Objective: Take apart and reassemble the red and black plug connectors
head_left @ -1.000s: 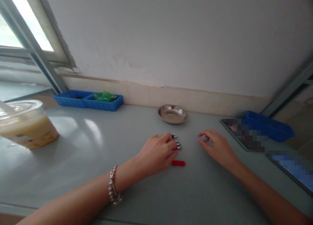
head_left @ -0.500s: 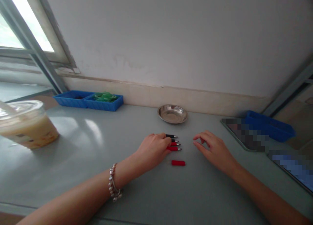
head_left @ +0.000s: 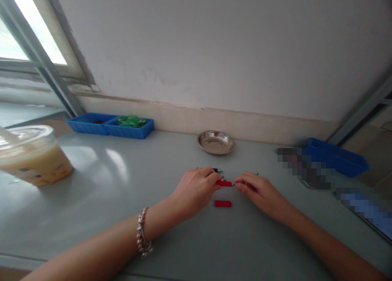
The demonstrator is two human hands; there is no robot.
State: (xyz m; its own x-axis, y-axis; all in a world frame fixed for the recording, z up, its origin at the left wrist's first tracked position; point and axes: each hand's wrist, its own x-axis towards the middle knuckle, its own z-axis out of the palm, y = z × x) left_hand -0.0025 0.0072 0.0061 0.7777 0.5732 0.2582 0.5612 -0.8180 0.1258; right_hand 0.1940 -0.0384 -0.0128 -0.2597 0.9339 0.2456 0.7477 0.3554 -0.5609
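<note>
My left hand point(head_left: 196, 191), a beaded bracelet at its wrist, is closed around a red pen point(head_left: 225, 184) whose front end points right. At the pen's metal tip, the fingertips of my right hand point(head_left: 260, 191) are pinched together. A thin piece with a dark end shows just above the right fingers; what it belongs to is unclear. Partly hidden by my left fingers, a black pen point(head_left: 217, 170) lies behind the red one, with another tip beside it. Nearer to me a short red pen part point(head_left: 223, 204) lies on the grey table point(head_left: 232, 248).
Against the wall stands a shallow metal dish point(head_left: 216, 143). A blue two-part tray point(head_left: 128, 131) with green material is back left, near a drink cup point(head_left: 33, 156). On the right are a blue tray point(head_left: 337, 158) and two phones, a nearer one point(head_left: 364, 211) and a farther one point(head_left: 312, 181).
My right hand has moved left and closed its fingers at the red pen's tip. The left hand has shifted slightly right, bringing the red pen with it.
</note>
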